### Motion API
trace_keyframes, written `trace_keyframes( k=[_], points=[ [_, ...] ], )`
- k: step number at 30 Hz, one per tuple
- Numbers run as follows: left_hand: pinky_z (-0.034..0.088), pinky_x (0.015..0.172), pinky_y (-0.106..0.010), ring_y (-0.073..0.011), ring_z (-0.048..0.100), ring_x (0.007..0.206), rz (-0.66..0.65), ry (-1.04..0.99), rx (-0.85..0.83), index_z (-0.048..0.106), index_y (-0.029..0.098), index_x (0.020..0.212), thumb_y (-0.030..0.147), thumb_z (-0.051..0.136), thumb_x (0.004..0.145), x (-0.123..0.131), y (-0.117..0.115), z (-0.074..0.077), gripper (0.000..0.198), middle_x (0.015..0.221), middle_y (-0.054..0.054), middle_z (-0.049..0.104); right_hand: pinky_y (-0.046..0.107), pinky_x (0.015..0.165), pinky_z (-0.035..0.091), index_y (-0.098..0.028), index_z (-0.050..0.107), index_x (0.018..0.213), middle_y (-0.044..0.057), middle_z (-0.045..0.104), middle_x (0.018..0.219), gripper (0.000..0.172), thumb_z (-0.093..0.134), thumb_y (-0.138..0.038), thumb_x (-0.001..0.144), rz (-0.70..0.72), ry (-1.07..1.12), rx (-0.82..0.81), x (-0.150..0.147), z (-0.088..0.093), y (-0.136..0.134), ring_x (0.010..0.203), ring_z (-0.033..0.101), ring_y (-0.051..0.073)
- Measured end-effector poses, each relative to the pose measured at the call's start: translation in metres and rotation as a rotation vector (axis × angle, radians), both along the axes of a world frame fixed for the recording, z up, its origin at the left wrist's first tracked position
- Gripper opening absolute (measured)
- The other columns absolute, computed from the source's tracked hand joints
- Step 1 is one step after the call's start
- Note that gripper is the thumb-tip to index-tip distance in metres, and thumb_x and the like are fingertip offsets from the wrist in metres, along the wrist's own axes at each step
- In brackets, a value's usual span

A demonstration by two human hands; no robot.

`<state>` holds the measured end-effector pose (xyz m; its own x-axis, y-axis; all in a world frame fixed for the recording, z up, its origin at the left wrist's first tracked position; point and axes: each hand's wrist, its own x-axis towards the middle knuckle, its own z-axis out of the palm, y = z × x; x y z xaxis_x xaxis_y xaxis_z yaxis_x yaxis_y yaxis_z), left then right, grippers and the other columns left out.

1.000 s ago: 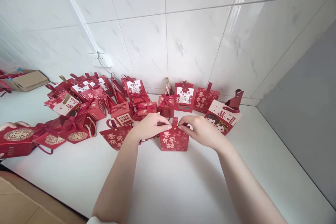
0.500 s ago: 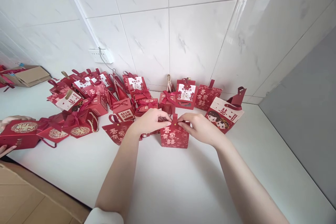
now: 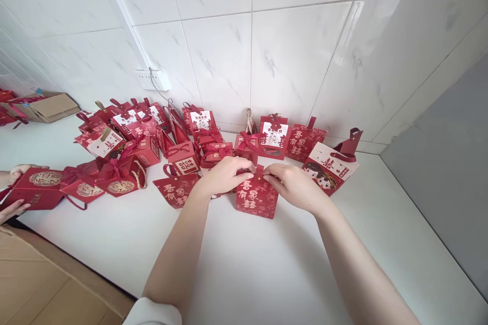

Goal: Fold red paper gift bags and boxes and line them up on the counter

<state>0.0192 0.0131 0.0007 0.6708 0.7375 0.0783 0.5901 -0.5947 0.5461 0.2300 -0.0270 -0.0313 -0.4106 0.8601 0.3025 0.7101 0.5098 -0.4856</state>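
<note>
If the two pinches pull unevenly, the red, pale-lettered paper gift box [image 3: 257, 199] could crease along its top. It sits below and between the bare left hand [image 3: 229, 176] and bare right hand [image 3: 293, 184], both gripping its upper edge beside the gold-studded red strap [image 3: 260, 170].

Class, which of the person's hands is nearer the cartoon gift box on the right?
Right. The right hand is just left of the cartoon gift box; the left hand is farther left, beyond the red strap.

The held bag [image 3: 256, 201] looks papery, the tabletop [image 3: 247, 269] smooth, the wall tiles [image 3: 297, 61] glossy.
</note>
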Motion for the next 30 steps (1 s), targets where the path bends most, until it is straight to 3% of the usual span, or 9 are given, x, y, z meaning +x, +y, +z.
trace_keyframes(
  k=[5, 10, 13, 15, 18, 21, 23, 26, 30],
  points=[
    [0.039, 0.061, -0.025, -0.0166, 0.058, 0.073, 0.027, 0.049, -0.051, 0.067, 0.019, 0.094, 0.042, 0.061, 0.075, 0.002, -0.002, -0.001, 0.03, 0.083, -0.002, 0.063, 0.025, 0.059, 0.035, -0.022, 0.059, 0.084, -0.001, 0.061, 0.074, 0.027, 0.039, -0.035, 0.096, 0.007, 0.047, -0.064, 0.006, 0.007, -0.003, 0.066, 0.054, 0.014],
    [0.034, 0.06, -0.027, -0.0172, 0.053, 0.063, 0.044, 0.144, 0.129, 0.065, 0.016, 0.069, 0.048, 0.06, 0.077, 0.02, -0.003, -0.017, 0.034, 0.058, -0.002, 0.054, 0.025, 0.061, 0.038, -0.02, 0.06, 0.083, 0.001, 0.063, 0.074, 0.038, 0.035, -0.046, 0.096, -0.061, 0.103, -0.027, 0.016, 0.021, -0.012, 0.066, 0.056, 0.015],
    [0.032, 0.06, -0.028, -0.0175, 0.052, 0.065, 0.029, 0.153, 0.202, 0.062, 0.015, 0.064, 0.045, 0.059, 0.079, 0.023, -0.012, -0.013, 0.033, 0.056, -0.002, 0.052, 0.025, 0.062, 0.04, -0.02, 0.063, 0.086, 0.002, 0.066, 0.078, 0.037, 0.04, -0.047, 0.094, -0.132, 0.14, 0.009, 0.026, 0.024, -0.015, 0.068, 0.059, 0.015],
    [0.032, 0.058, -0.027, -0.0148, 0.05, 0.062, 0.005, 0.129, 0.199, 0.06, 0.014, 0.062, 0.043, 0.059, 0.08, 0.016, -0.024, 0.004, 0.034, 0.058, -0.001, 0.052, 0.026, 0.061, 0.04, -0.02, 0.065, 0.086, 0.002, 0.066, 0.075, 0.037, 0.041, -0.048, 0.094, -0.203, 0.138, 0.071, 0.031, 0.023, -0.018, 0.067, 0.059, 0.016],
    [0.033, 0.056, -0.025, -0.0087, 0.046, 0.055, 0.003, 0.045, 0.21, 0.054, 0.012, 0.058, 0.04, 0.059, 0.08, -0.004, -0.053, 0.048, 0.036, 0.058, 0.002, 0.049, 0.028, 0.061, 0.039, -0.02, 0.067, 0.085, 0.004, 0.065, 0.071, 0.037, 0.043, -0.048, 0.093, -0.313, 0.127, 0.172, 0.037, 0.021, -0.023, 0.064, 0.059, 0.018],
    [0.036, 0.059, -0.022, -0.0068, 0.05, 0.059, 0.12, 0.002, 0.308, 0.054, 0.011, 0.06, 0.043, 0.06, 0.08, -0.034, -0.088, 0.096, 0.038, 0.06, 0.004, 0.046, 0.03, 0.062, 0.04, -0.024, 0.066, 0.088, 0.004, 0.066, 0.071, 0.033, 0.041, -0.046, 0.094, -0.326, 0.108, 0.149, 0.037, 0.02, -0.028, 0.062, 0.058, 0.017],
    [0.037, 0.06, -0.021, -0.0071, 0.054, 0.063, 0.258, -0.017, 0.388, 0.055, 0.011, 0.062, 0.045, 0.057, 0.081, -0.058, -0.111, 0.118, 0.039, 0.061, 0.005, 0.044, 0.03, 0.061, 0.04, -0.026, 0.065, 0.086, 0.003, 0.067, 0.072, 0.029, 0.044, -0.044, 0.093, -0.309, 0.072, 0.081, 0.031, 0.016, -0.028, 0.062, 0.058, 0.017],
    [0.034, 0.057, -0.017, -0.0044, 0.054, 0.061, 0.528, -0.117, 0.535, 0.05, 0.011, 0.058, 0.05, 0.053, 0.081, -0.098, -0.141, 0.131, 0.045, 0.062, 0.006, 0.04, 0.03, 0.062, 0.042, -0.024, 0.064, 0.081, 0.002, 0.07, 0.077, 0.023, 0.049, -0.041, 0.09, -0.164, 0.017, -0.028, 0.006, -0.002, -0.028, 0.067, 0.062, 0.019],
    [0.021, 0.047, -0.014, 0.0026, 0.031, 0.046, 0.798, -0.392, 0.774, 0.035, 0.011, 0.047, 0.038, 0.071, 0.072, -0.159, -0.168, 0.124, 0.051, 0.051, 0.008, 0.03, 0.027, 0.068, 0.045, -0.023, 0.063, 0.086, 0.002, 0.07, 0.083, 0.026, 0.042, -0.037, 0.093, 0.341, 0.087, -0.158, -0.055, -0.047, -0.044, 0.072, 0.063, 0.017]
  ],
)
